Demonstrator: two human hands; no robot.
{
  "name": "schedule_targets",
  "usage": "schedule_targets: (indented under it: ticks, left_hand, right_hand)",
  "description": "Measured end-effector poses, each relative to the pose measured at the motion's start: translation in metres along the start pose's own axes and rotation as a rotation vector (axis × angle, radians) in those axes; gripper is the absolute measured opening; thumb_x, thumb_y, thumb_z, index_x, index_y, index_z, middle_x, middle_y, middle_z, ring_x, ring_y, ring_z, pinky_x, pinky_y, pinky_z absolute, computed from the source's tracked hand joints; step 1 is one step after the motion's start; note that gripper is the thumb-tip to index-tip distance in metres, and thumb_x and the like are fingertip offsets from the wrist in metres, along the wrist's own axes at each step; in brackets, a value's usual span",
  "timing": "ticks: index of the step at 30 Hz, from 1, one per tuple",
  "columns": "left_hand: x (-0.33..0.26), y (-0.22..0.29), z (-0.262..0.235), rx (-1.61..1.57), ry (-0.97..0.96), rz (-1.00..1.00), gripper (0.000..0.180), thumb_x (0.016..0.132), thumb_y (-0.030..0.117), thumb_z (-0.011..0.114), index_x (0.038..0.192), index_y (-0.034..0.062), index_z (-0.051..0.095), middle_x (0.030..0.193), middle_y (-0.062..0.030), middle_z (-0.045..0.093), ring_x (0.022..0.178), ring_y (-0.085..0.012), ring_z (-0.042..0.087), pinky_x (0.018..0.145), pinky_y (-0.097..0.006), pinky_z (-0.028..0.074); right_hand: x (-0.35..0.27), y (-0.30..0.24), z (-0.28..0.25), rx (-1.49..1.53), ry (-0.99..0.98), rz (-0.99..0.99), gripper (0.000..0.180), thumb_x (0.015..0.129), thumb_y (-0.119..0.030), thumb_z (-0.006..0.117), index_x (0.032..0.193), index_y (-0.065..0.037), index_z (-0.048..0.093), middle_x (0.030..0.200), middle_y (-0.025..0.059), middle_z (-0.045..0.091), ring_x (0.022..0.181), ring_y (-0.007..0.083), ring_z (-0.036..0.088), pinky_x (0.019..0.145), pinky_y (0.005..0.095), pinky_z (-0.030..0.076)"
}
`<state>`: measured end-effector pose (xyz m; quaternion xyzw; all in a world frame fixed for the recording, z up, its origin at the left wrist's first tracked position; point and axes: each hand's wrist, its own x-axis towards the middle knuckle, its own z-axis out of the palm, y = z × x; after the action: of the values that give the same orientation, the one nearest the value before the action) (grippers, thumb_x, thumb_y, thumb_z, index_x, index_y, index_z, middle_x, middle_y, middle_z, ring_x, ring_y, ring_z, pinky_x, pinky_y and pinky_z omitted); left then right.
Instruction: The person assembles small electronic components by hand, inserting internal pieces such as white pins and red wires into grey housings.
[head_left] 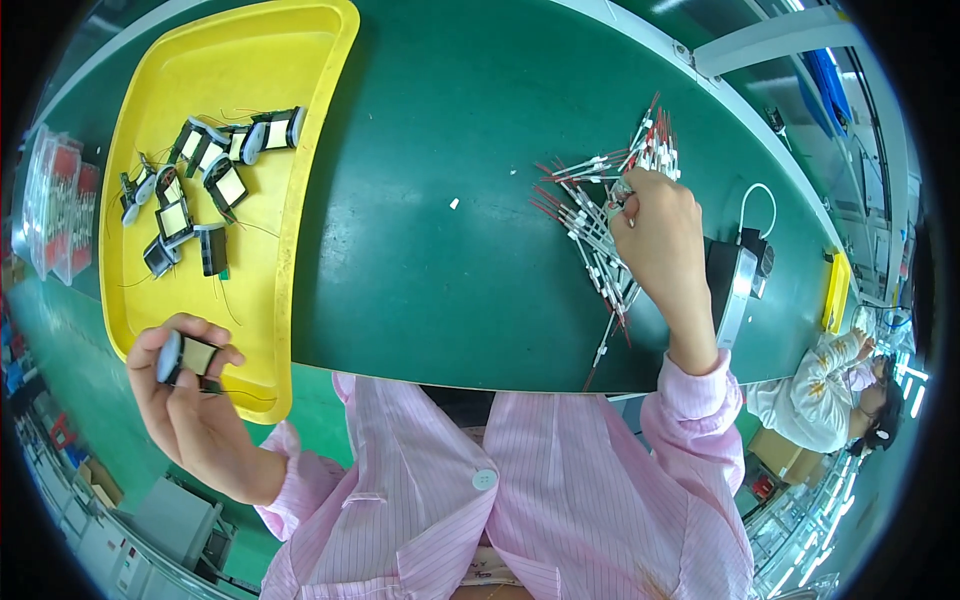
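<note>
My left hand (190, 410) holds a small black module (198, 355) with a cream pad and a rounded grey end, over the near left corner of the yellow tray (270, 300). Several similar modules (228, 186) with thin wires lie in that tray. On the right of the green table, my right hand (660, 225) is closed, its fingertips pinching into a pile of wire leads (592, 235). These leads are white with red ends and small white connectors. How many the fingers grip is hidden by the hand.
Clear plastic bags (60, 205) with red and white contents sit beyond the tray's left side. A black and silver device (735, 290) with a white cable stands right of my forearm. Farther right are a small yellow bin (836, 292) and a seated person (825, 395).
</note>
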<state>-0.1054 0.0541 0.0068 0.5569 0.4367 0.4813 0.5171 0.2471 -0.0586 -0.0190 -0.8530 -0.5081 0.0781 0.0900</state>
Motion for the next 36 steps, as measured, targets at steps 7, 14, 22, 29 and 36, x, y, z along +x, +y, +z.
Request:
schedule_targets:
  ticks: [7,14,22,29,36]
  left_hand:
    - [-0.027,0.008,0.057,-0.131,-0.096,-0.014,0.034,0.078,-0.007,0.038,0.111,-0.0058,0.046,0.097,-0.0227,0.054,0.079,-0.0255,0.058,0.061,-0.032,0.051]
    - [-0.037,0.001,0.078,-0.153,-0.405,-0.128,0.025,0.084,0.01,0.061,0.105,-0.0028,0.061,0.101,-0.0127,0.05,0.083,-0.0157,0.053,0.064,-0.024,0.043]
    - [-0.025,0.008,0.103,0.077,-0.666,-0.033,0.009,0.076,0.001,0.069,0.085,0.001,0.065,0.097,-0.0117,0.055,0.073,-0.0107,0.052,0.058,-0.022,0.041]
    - [-0.036,0.002,0.099,-0.098,-0.589,0.079,0.009,0.077,-0.003,0.067,0.085,-0.0004,0.067,0.099,-0.0156,0.054,0.068,-0.0143,0.054,0.058,-0.023,0.043]
    - [-0.041,0.008,0.105,0.022,-0.678,0.213,0.009,0.076,-0.001,0.069,0.084,0.002,0.069,0.101,-0.0168,0.053,0.071,-0.0167,0.055,0.058,-0.025,0.044]
  right_hand:
    - [-0.014,-0.011,0.013,-0.274,0.072,0.086,0.008,0.069,-0.004,0.061,0.075,0.0,0.056,0.073,0.0164,0.06,0.068,0.0331,0.064,0.058,0.041,0.051]
    - [-0.038,-0.048,-0.021,0.019,0.416,-0.305,0.012,0.064,-0.003,0.065,0.07,-0.005,0.055,0.071,0.0095,0.058,0.066,0.0244,0.057,0.059,0.0376,0.05]
    - [-0.069,-0.071,-0.029,-0.005,0.504,-0.651,0.023,0.067,-0.012,0.071,0.067,-0.014,0.049,0.077,0.0032,0.058,0.07,0.018,0.053,0.088,0.0638,0.045]
    - [-0.075,-0.068,-0.045,0.456,0.472,-0.291,0.042,0.059,-0.017,0.085,0.09,-0.002,0.061,0.087,0.0101,0.059,0.081,0.0212,0.054,0.09,0.0447,0.044]
    - [-0.085,-0.072,-0.021,1.335,-0.083,-0.254,0.018,0.065,0.003,0.076,0.083,0.0,0.07,0.08,0.0088,0.063,0.071,0.0161,0.054,0.056,0.026,0.039]
